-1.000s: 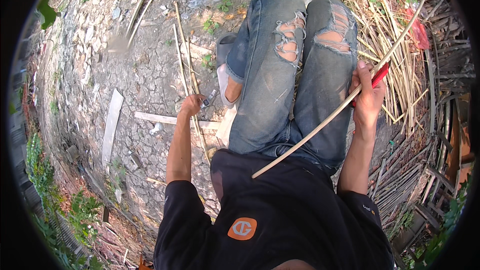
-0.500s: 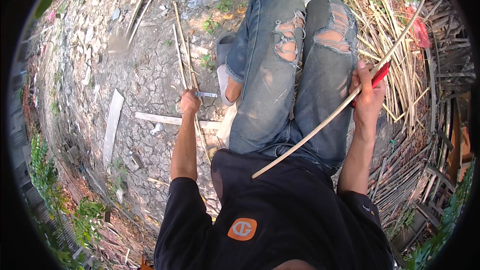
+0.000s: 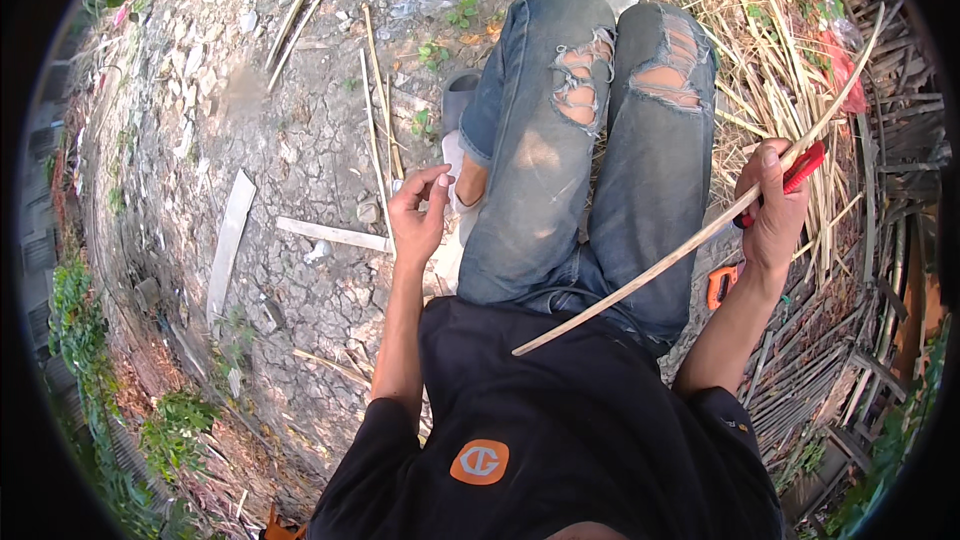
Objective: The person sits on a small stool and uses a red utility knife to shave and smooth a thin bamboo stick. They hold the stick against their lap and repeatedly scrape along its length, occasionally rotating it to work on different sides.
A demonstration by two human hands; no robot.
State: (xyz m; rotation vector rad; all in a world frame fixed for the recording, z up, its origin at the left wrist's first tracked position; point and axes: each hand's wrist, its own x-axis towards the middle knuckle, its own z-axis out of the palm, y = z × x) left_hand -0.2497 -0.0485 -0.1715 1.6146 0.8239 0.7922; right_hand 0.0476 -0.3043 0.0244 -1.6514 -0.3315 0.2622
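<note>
My right hand (image 3: 775, 205) is closed round a long, pale bamboo stick (image 3: 650, 272), which slants from its upper right end down across my lap to my shirt. A red-handled tool (image 3: 803, 168) is gripped in the same hand; its working part is hidden. My left hand (image 3: 417, 218) is raised beside my left shin, thumb and fingers loosely bent and apart, with nothing visible in it. Thin sticks (image 3: 375, 125) lie on the ground just beyond that hand. A small white piece shows behind its fingers, too little of it to name.
A flat pale strip (image 3: 330, 233) and a wider board (image 3: 230, 240) lie on cracked soil to the left. An orange handle (image 3: 721, 286) shows by my right forearm. Split stalks (image 3: 770, 90) are heaped at the upper right, near a wooden slat fence (image 3: 905, 150).
My left hand has let go of the sticks and the marked white strip and moved right, toward my shin. My right hand has shifted right and slightly down with the stick; the orange handle is now visible.
</note>
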